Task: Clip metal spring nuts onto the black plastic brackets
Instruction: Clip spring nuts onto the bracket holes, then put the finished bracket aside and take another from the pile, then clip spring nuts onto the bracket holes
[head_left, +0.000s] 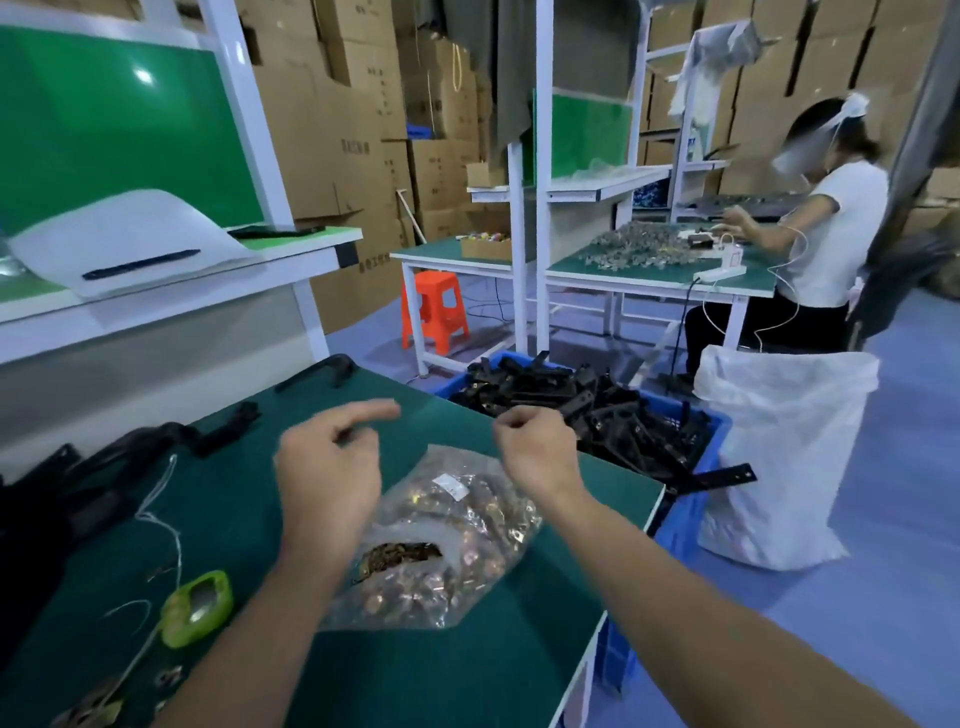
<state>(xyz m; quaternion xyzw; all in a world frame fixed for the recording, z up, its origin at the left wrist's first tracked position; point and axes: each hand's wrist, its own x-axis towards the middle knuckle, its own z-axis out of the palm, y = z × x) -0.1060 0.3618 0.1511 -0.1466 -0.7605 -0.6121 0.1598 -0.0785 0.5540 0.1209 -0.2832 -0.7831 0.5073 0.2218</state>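
The left hand (332, 467) has its forefinger stretched out to the right and its thumb loose, with the other fingers half curled. Nothing shows in its grasp, though the hand is blurred. The right hand (535, 447) has its fingers curled in tight, the tips bunched against the thumb as in a pinch. Whether anything small sits between them cannot be told. Both hands hover above the green table (467, 675), apart from each other, and the bare forearms reach in from the lower edge.

Below and between the hands a clear bag (467, 525) full of coppery spring nuts lies flat on the table. It has a torn hole (400, 553) beside the left wrist, where the nuts show dark. The left forearm passes over the bag's near left side.

Black brackets (597, 415) are heaped in a blue crate (680, 535) just off the table's right edge, close behind the right hand. A few loose brackets (223, 434) lie on the table at far left.

Near the left elbow sits a small green gadget (195, 608) with a white cord (166, 519) trailing from it. A white sack (779, 467) stands beside the crate. Farther back are an orange stool (434, 312), another person (836, 228) seated at a second bench, and stacked cardboard boxes (337, 130).
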